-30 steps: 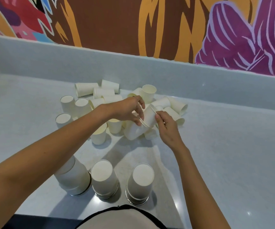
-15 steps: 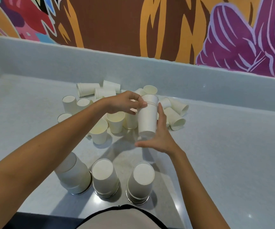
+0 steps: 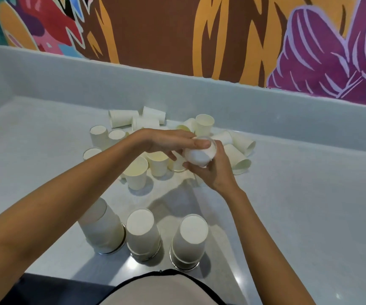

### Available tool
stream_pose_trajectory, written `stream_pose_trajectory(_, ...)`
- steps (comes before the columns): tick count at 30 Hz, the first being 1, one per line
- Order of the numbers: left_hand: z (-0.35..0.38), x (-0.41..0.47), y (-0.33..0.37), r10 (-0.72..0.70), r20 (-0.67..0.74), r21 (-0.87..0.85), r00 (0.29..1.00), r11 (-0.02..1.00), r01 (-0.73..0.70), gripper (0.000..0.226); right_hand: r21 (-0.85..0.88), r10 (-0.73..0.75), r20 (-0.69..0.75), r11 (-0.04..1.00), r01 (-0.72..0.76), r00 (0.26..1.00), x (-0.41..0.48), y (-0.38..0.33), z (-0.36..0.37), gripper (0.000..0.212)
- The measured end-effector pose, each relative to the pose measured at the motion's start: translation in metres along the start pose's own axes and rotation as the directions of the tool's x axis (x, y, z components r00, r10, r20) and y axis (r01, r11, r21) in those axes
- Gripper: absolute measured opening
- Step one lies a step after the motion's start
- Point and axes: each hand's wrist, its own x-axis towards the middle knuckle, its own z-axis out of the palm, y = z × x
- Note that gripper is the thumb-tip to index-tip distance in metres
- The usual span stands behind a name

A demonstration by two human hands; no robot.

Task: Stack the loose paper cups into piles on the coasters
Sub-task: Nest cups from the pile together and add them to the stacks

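Holding, both hands: held cup (image 3: pixel 200 155), white paper, base turned toward the camera, raised over the bench (image 3: pixel 298 205) at the near edge of the heap. Whether it is one cup or several nested cannot be told.

- Left hand (image 3: pixel 166 142): fingers laid across the cup's upper side, thumb beneath, pinching it.
- Right hand (image 3: pixel 216 172): curled round the cup from below and the far side.
- Loose cups (image 3: pixel 155 150): a heap beyond the hands, some upright, some mouth-down, some on their sides near the back wall.
- Left pile (image 3: pixel 101 227), middle pile (image 3: pixel 142 232), right pile (image 3: pixel 189 236): mouth-down on the coasters (image 3: pixel 109 252), side by side at the near edge and well apart from the held cup. The left one leans.

Hazards, as judged:
- Thin paper walls, so a hard squeeze from two hands may dent the rim and make it jam on a pile.
- A left forearm passing above the left pile may brush the leaning stack and tip it off its coaster.
- Lowering the cup off-centre may push a pile sideways, since the coasters look smooth and metal-edged.
- Cups lying on their sides may roll if the heap is nudged.
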Motion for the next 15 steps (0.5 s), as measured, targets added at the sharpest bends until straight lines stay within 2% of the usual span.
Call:
stream_pose_trajectory(2,0.004,-0.003,0.002,0.017,-0.032,0.046,0.999,0.999,-0.015,0.113,-0.046,0.028,0.001,0.999,-0.028,1.000,0.004,-0.011,0.001,0.071)
stream_pose_trajectory(3,0.005,-0.003,0.002,0.014,-0.069,0.046,0.998,0.999,-0.011,0.106,-0.053,0.033,0.002,0.998,-0.033,0.999,0.005,-0.017,0.000,0.071)
stream_pose_trajectory(6,0.004,-0.005,0.001,-0.006,-0.177,-0.072,0.984,0.997,-0.007,0.066,0.005,0.041,0.027,0.999,-0.041,0.999,0.006,-0.023,-0.002,0.089)
stream_pose_trajectory(9,0.002,-0.014,0.005,-0.018,-0.169,-0.170,0.985,0.985,-0.011,0.049,0.030,0.056,0.047,0.998,-0.057,0.997,0.002,-0.032,-0.007,0.077)
stream_pose_trajectory(12,0.006,-0.031,0.015,-0.067,-0.211,-0.245,0.975,0.969,0.014,0.050,-0.013,0.058,0.076,0.998,-0.058,0.995,-0.001,-0.050,-0.014,0.073)
stream_pose_trajectory(15,0.010,-0.053,0.026,-0.052,-0.211,-0.198,0.976,0.980,0.010,0.063,-0.035,0.050,0.055,0.998,-0.048,0.997,-0.011,-0.076,-0.022,0.080)
